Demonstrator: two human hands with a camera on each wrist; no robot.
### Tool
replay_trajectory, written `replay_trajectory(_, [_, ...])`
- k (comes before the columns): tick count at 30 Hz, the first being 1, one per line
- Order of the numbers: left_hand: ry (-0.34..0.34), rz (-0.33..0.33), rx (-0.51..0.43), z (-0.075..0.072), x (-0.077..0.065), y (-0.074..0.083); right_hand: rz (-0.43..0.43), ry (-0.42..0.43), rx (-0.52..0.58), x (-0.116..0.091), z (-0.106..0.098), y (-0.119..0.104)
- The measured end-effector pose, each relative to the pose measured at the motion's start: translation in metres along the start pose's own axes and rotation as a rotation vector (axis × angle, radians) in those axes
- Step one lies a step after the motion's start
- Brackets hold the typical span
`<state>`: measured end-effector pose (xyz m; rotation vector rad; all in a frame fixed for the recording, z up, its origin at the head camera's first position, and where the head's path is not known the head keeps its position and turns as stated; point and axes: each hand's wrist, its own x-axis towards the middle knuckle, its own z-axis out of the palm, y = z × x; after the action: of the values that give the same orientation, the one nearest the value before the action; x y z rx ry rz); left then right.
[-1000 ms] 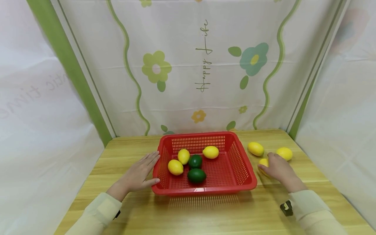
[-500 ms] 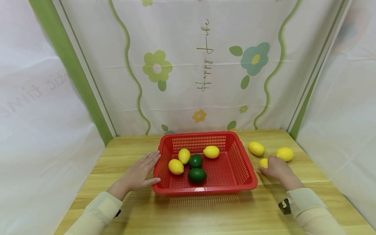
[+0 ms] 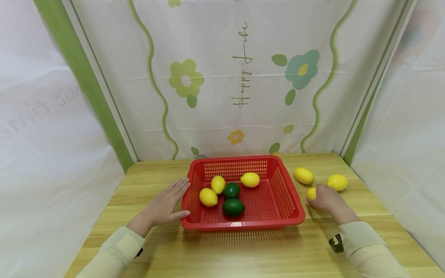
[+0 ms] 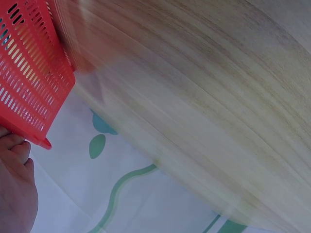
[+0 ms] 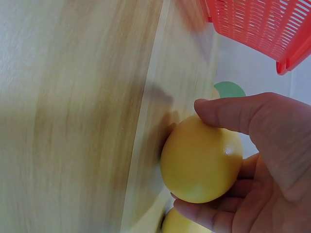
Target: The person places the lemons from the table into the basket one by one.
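A red plastic basket (image 3: 243,226) with slotted walls stands mid-table. Inside it lie several fruits: yellow lemons (image 3: 208,197) on the left and at the back, plus two dark green ones (image 3: 233,207) shaped like limes or small avocados. My left hand (image 3: 165,204) rests on the basket's left rim, fingers straight and thumb spread. To the right of the basket, my right hand (image 3: 328,200) grips a lemon (image 5: 201,160) between thumb and curled fingers, close over the table. The hand covers part of that lemon in the head view.
Two more lemons lie near the right hand: one (image 3: 303,175) toward the back, one (image 3: 337,182) just behind the knuckles. The wooden table (image 3: 243,258) ends at a patterned white curtain (image 3: 222,77), with white sheets at both sides.
My right hand has closed further over its lemon and shifted slightly left and down. The left hand and the basket stay put; the whole view has shifted a touch.
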<state>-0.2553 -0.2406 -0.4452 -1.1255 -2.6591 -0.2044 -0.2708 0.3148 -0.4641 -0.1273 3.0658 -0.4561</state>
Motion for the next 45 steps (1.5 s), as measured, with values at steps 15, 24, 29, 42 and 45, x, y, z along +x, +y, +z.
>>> replay_trajectory(15, [0.013,0.017,0.011,0.002,-0.001,-0.002,-0.007,0.008,0.004,0.000,0.002,0.001])
replay_trajectory(24, [0.015,0.018,0.014,0.003,-0.001,-0.003,-0.034,0.057,0.021,-0.003,0.003,0.001])
replay_trajectory(29, [0.019,0.021,0.013,0.003,-0.001,-0.002,-0.054,0.093,0.035,-0.006,0.001,-0.002])
replay_trajectory(42, [0.008,0.019,0.012,0.002,-0.001,-0.002,-0.152,0.261,-0.006,-0.009,-0.008,-0.010])
replay_trajectory(45, [0.006,0.017,0.012,0.001,-0.001,-0.002,-0.178,0.319,-0.021,-0.010,-0.009,-0.012])
